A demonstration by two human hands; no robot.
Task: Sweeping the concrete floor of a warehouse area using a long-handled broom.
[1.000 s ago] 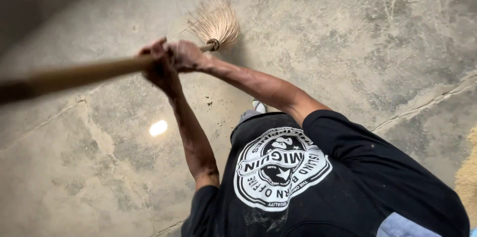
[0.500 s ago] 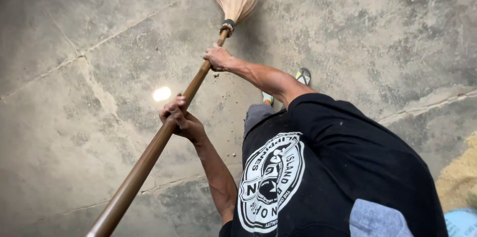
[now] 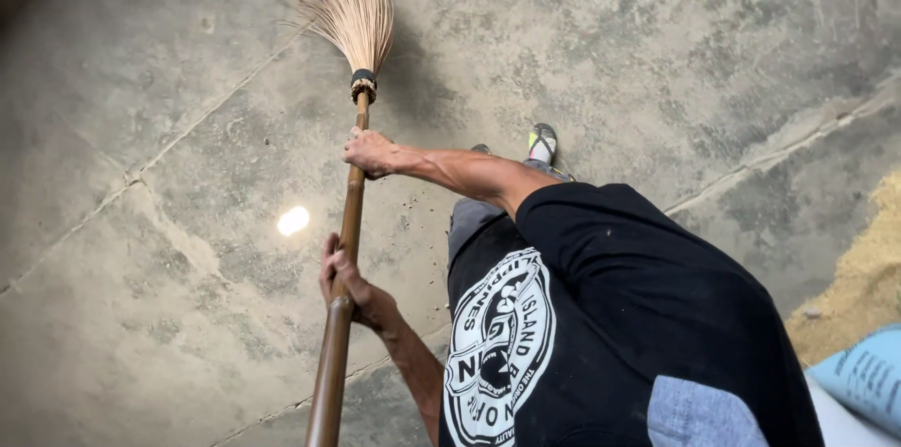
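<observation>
Two hands, left hand (image 3: 349, 283) and right hand (image 3: 372, 152), grip one broom (image 3: 352, 194) over concrete floor (image 3: 169, 128).

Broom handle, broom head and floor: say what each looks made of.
Broom handle: probably bamboo or wood, brown and smooth, with a node-like ring. Broom head: dry straw-like plant fibres, tan, bound by a dark band. Floor: bare concrete, grey, mottled, matte, with joint lines.
</observation>
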